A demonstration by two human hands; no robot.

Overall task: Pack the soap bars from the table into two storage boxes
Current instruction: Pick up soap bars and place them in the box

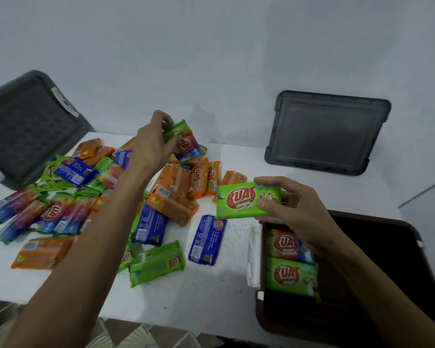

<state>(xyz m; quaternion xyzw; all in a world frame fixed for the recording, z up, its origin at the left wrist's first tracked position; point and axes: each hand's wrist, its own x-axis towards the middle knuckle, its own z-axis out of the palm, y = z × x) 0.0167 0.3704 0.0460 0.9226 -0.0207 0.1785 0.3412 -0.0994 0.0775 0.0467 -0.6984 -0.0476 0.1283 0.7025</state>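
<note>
Several wrapped soap bars in orange, green, blue and rainbow wrappers lie in a pile (106, 197) across the white table (211, 292). My left hand (153, 144) reaches over the pile and grips a green bar and a rainbow bar (186, 144), lifted above the heap at the back. My right hand (294, 207) holds a green soap bar (241, 200) face up, just above the near left corner of a brown storage box (412, 237). Inside that box lie a rainbow bar (288, 244) and a green bar (290, 275).
A dark grey storage box (28, 126) stands tilted at the table's back left. A dark grey lid (327, 131) leans against the wall at the back right. A white latch (253, 257) hangs on the brown box's left side. The table's front edge runs below my arms.
</note>
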